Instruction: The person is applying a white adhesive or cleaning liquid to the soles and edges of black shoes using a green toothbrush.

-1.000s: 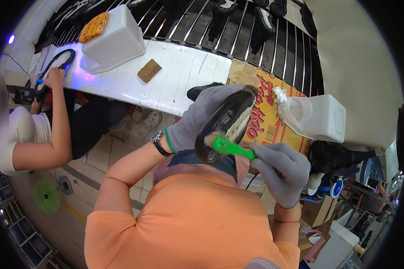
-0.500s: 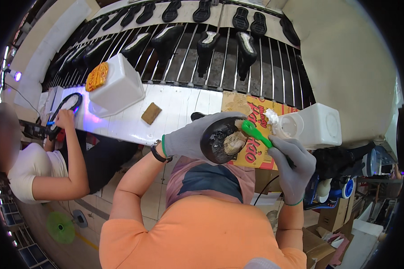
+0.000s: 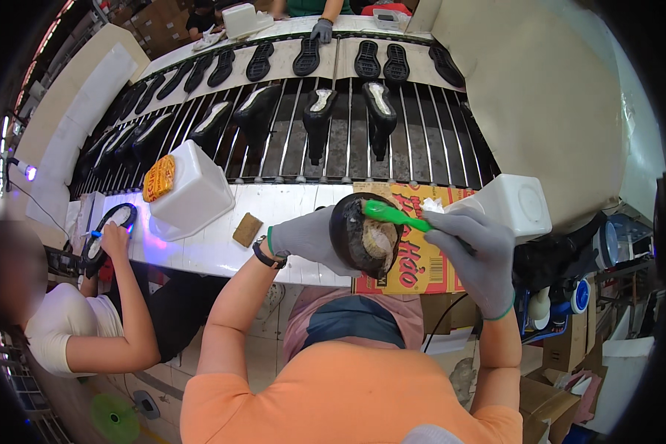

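My gloved left hand (image 3: pixel 303 240) is wrapped round a black shoe upper (image 3: pixel 350 240) held above the bench, its underside facing me. A rough tan patch shows on that underside. In my gloved right hand (image 3: pixel 472 248) is a green-handled brush (image 3: pixel 398 215), its head pressed against the top edge of the shoe upper. The bristles are mostly hidden. Beneath both hands lies a yellow and red printed cardboard sheet (image 3: pixel 422 277). A white jug (image 3: pixel 512 207) lies just beyond my right hand, with a bit of white material (image 3: pixel 432 204) beside it.
Behind the bench (image 3: pixel 288 200), metal rollers (image 3: pixel 274 152) carry several black shoes; black soles (image 3: pixel 260 61) line a shelf beyond. To the left are a brown block (image 3: pixel 247 229) and a white container (image 3: pixel 192 196) with an orange packet. A co-worker's hand (image 3: pixel 115 238) brushes a shoe; another gloved hand (image 3: pixel 322 30) reaches a sole.
My view has tilted up, showing more of the far side, where a gloved hand touches a sole. The brush has shifted left across the shoe upper, and my right hand now covers the clear bowl.
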`<state>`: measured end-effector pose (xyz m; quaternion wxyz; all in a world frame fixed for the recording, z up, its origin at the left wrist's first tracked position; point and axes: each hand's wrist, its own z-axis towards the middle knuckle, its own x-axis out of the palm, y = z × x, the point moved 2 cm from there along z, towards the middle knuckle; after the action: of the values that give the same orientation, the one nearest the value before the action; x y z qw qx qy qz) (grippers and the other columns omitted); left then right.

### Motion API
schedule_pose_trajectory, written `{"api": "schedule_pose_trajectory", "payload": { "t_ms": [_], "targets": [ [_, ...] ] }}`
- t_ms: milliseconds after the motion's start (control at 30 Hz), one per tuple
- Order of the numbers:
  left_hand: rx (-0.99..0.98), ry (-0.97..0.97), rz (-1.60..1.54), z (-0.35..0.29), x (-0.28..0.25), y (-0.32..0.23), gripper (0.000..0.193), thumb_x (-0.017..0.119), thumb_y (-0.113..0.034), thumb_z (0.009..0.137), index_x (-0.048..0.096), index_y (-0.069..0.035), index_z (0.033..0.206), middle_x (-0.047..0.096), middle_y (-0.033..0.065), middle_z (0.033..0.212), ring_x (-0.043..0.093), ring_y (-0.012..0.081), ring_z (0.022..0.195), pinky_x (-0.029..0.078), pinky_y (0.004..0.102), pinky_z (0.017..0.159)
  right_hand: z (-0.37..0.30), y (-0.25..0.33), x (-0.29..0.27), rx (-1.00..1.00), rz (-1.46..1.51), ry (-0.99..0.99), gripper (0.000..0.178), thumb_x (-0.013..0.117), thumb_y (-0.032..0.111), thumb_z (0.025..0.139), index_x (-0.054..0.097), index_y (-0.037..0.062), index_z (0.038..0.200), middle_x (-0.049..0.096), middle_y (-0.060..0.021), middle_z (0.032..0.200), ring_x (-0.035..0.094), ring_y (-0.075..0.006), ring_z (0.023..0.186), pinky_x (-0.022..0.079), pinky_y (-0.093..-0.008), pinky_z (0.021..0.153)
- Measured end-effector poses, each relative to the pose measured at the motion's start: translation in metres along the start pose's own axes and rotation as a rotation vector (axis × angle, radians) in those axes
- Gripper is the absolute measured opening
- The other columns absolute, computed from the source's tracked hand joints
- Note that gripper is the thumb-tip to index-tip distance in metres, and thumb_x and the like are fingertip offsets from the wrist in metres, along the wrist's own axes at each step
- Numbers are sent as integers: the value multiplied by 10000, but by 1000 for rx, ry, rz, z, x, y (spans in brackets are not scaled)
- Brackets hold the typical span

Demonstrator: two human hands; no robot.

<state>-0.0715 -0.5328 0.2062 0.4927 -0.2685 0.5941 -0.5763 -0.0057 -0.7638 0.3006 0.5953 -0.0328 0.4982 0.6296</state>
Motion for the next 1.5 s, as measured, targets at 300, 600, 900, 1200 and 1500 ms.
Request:
{"api": "schedule_pose_trajectory", "payload": {
  "t_ms": [300, 600, 900, 1200, 1500],
  "targets": [
    [-37, 232, -68, 18, -36, 19, 785, 916, -86, 592, 563, -20, 1290, 608, 80, 1278, 558, 161, 1141, 434, 326, 1029, 35, 3, -12, -326, -386, 332, 157, 729, 190, 788, 726, 116, 927, 654, -32, 776, 622, -223, 629, 477, -312, 564],
    [-188, -387, -269, -26, -43, 110, 889, 873, -154, 595, 460, -12, 1370, 584, 90, 1286, 554, 205, 1177, 431, 360, 1034, -73, -110, -46, 552, -705, 9, 200, 636, 160, 831, 679, 71, 1004, 660, -140, 894, 639, -337, 861, 496, -438, 759],
    [-62, -744, -711, -51, 45, 125, 789, 643, -595, 843, 470, -19, 1354, 565, 93, 1308, 546, 203, 1192, 421, 358, 1039, -96, -145, 19, 423, -981, 153, 27, 569, 84, 823, 577, 67, 805, 629, -150, 799, 646, -336, 792, 508, -444, 688],
    [-373, -634, -1356, -47, 130, 132, 686, 479, -547, 953, 441, -14, 1384, 581, 161, 1297, 612, 240, 1118, 494, 373, 982, -104, -177, 15, 483, -853, 158, 138, 624, 151, 828, 656, 24, 869, 676, -158, 806, 663, -327, 745, 510, -425, 664],
    [-385, -641, -1331, -40, 130, 135, 751, 426, -648, 937, 481, -24, 1352, 613, 135, 1235, 643, 198, 1034, 534, 332, 914, -155, -184, 28, 1026, 614, -305, 304, 543, 210, 981, 638, -12, 1165, 670, -1, 829, 435, 2, 556, 279, -152, 449]
  ]
}}
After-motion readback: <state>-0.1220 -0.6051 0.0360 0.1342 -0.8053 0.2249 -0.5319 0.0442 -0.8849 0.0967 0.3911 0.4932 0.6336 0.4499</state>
